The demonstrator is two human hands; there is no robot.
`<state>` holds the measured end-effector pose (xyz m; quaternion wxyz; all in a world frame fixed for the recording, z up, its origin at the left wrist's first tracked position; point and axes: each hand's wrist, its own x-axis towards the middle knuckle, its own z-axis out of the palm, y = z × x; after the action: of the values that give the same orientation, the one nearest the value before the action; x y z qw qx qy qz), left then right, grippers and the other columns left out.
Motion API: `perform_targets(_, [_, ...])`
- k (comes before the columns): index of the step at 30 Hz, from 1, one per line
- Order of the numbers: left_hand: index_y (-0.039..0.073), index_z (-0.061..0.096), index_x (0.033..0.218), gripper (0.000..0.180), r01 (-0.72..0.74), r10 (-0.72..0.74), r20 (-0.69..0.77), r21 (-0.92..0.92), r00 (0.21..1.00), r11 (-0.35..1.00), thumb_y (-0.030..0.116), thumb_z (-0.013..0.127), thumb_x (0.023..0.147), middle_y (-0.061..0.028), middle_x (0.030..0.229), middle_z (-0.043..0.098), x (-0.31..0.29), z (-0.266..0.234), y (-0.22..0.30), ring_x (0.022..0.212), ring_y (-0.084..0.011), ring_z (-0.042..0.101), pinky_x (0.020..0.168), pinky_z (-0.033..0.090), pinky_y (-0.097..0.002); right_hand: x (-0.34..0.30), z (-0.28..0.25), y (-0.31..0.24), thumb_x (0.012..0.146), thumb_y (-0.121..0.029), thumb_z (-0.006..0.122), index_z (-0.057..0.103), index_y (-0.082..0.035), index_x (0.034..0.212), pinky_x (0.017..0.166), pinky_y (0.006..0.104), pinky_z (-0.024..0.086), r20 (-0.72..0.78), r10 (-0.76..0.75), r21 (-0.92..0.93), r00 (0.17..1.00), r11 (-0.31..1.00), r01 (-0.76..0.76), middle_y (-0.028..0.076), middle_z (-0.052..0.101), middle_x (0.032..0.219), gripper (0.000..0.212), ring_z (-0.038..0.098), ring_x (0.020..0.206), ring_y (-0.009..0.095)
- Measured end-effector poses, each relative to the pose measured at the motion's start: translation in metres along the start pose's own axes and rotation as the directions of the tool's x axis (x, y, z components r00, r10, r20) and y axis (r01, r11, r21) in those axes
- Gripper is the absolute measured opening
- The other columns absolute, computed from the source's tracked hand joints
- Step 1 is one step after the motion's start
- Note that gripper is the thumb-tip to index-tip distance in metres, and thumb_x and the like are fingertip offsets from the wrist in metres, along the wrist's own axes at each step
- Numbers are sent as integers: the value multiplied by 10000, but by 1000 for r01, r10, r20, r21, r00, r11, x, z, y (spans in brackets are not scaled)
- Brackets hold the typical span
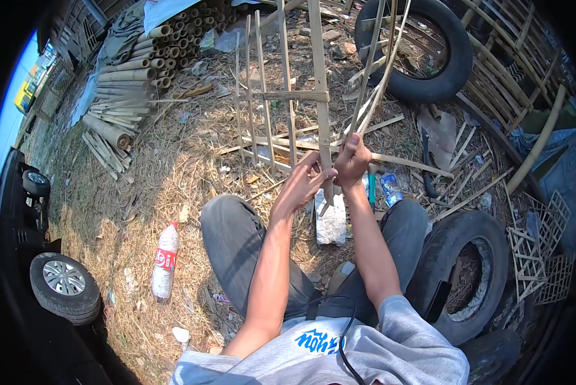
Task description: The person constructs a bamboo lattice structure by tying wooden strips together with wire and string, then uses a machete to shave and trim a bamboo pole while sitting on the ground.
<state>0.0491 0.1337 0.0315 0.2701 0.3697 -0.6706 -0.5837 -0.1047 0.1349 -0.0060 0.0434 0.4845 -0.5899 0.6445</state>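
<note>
Between my knees, my left hand (298, 184) is closed on the lower end of a wide bamboo slat (319, 77). This slat belongs to an upright lattice, where a short crosspiece (293, 95) joins it to thinner slats (262, 70) on the left. Right beside it, my right hand (352, 162) makes a fist around several thin bamboo strips (372, 83), which fan upward. Its fingers nearly touch the wide slat. Just below both hands lies a whitish block (330, 221) on the ground. A green rod-like handle (372, 188) shows beside my right wrist.
One tyre (458, 70) lies at the far right, another (429, 269) by my right knee. Loose bamboo pieces (423, 165) litter the ground. A plastic bottle (165, 260) with a red label lies left. Bamboo poles (172, 48) are stacked behind; a vehicle wheel (65, 285) stands far left.
</note>
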Motion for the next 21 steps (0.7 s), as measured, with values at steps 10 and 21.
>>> perform_targets(10, [9, 670, 1138, 588, 209, -213, 3, 171, 977, 963, 426, 851, 764, -95, 989, 684, 20, 4, -47, 868, -168, 606, 793, 505, -334, -44, 10, 49, 1046, -405, 351, 519, -42, 738, 530, 469, 434, 141, 68, 5, 988, 998, -70, 188, 529, 591, 505, 577, 549, 396])
perform_targets(21, [-17, 606, 1173, 952, 195, -195, -12, 65, 981, 979, 854, 415, 840, -120, 1047, 636, 42, -6, -37, 985, -210, 569, 879, 448, -371, -79, -17, 42, 1043, -426, 348, 496, -32, 753, 550, 444, 425, 318, 217, 53, 923, 968, -246, 170, 521, 604, 511, 591, 590, 368])
